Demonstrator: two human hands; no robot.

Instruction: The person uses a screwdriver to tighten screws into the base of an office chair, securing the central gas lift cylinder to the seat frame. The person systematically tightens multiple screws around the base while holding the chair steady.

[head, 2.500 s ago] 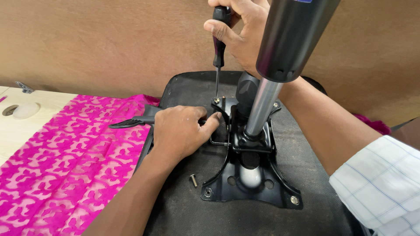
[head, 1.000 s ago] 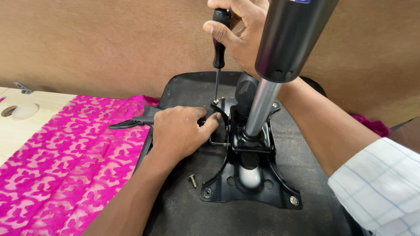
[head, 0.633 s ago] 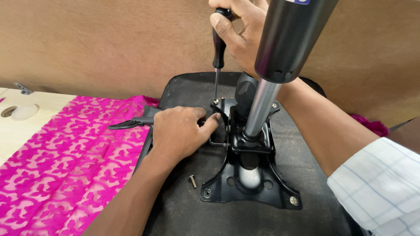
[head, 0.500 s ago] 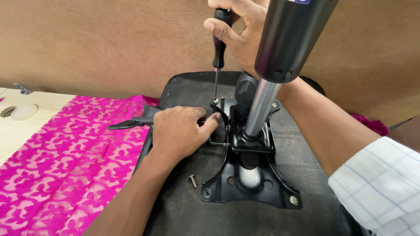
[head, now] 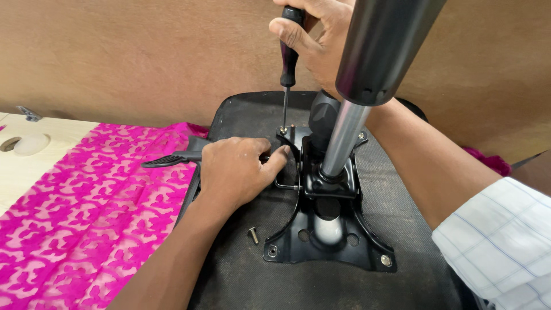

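An upturned black chair seat (head: pixel 241 270) lies on the table with a black metal mechanism plate (head: pixel 338 241) on it. A gas-lift cylinder (head: pixel 367 74) rises from the plate toward the camera. My right hand (head: pixel 318 34) grips a black-handled screwdriver (head: pixel 287 63) held upright, its tip on a screw at the plate's far left corner (head: pixel 283 131). My left hand (head: pixel 238 172) rests palm down on the seat, fingers pressing against the plate's left edge near the lever. A loose bolt (head: pixel 253 234) lies on the seat beside the plate's near left corner.
A pink patterned cloth (head: pixel 74 218) covers the table left of the seat. A black lever handle (head: pixel 172 159) sticks out left over the cloth. The light wooden tabletop (head: pixel 51 143) has a round cable hole (head: pixel 23 143). A brown board wall (head: pixel 115 57) stands behind.
My right hand has shifted its fingers slightly on the screwdriver handle, which stays upright on the same screw. My left hand and the plate have not moved.
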